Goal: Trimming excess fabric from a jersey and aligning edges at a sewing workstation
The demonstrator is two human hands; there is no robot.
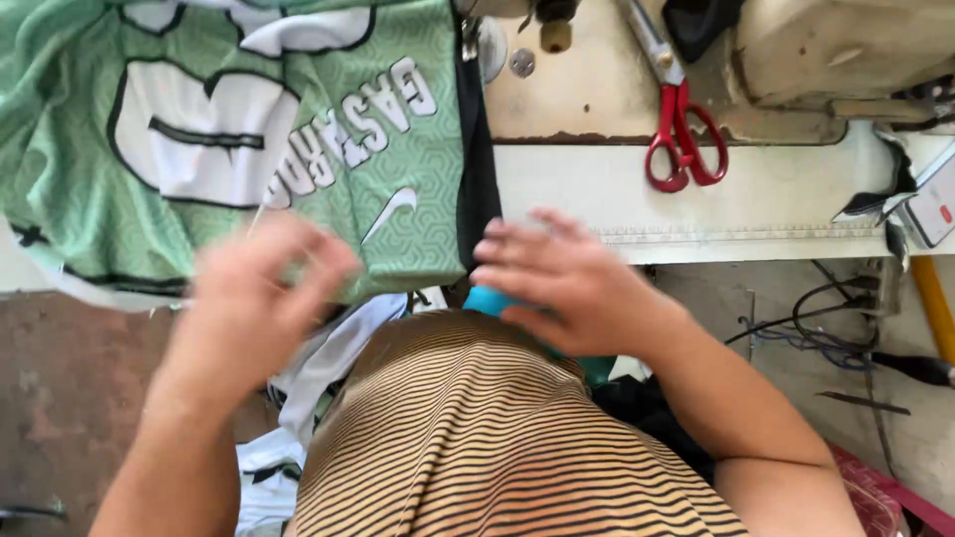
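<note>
A green patterned jersey (199,129) with white lettering lies spread over the left part of the sewing table (736,199) and hangs over its front edge. My left hand (254,298) is blurred, in front of the jersey's lower edge, fingers bent together; whether it holds anything cannot be made out. My right hand (567,278) hovers at the table's front edge beside the jersey's black trim (477,169), fingers spread, with a teal cloth (492,301) just under it.
Red-handled scissors (681,129) lie on the table near the sewing machine base (846,50). White fabric pieces (318,388) hang by my lap. Cables (826,318) and a yellow rod (935,308) sit under the table at right.
</note>
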